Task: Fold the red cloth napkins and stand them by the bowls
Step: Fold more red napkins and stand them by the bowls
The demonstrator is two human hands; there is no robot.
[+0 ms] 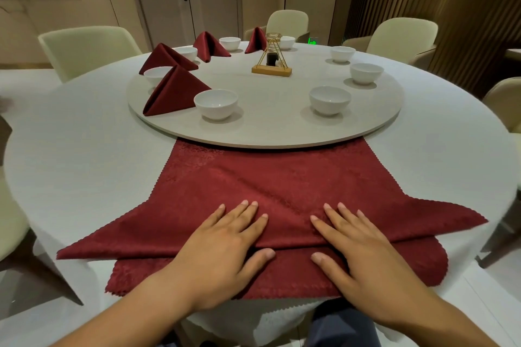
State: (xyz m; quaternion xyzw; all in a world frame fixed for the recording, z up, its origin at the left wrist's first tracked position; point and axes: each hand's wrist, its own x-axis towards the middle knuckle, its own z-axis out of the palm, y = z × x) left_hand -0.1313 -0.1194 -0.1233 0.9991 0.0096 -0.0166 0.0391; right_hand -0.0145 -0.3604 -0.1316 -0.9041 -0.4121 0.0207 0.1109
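Observation:
A red cloth napkin (270, 177) lies spread on the white tablecloth at the near edge, its near part folded up over itself into a long crease. My left hand (225, 245) and my right hand (358, 248) press flat on that fold, fingers straight, side by side. Beneath the fold another red layer (282, 276) reaches the table edge. On the round turntable (270, 132) stand several folded red napkins, the nearest (173, 91) beside a white bowl (215, 104). Other bowls (329, 99) on the right side have no napkin beside them.
A small wooden stand with a dark bottle (272, 60) sits at the turntable's middle. Cream chairs (87, 48) ring the table. The napkin's far edge runs under the turntable rim.

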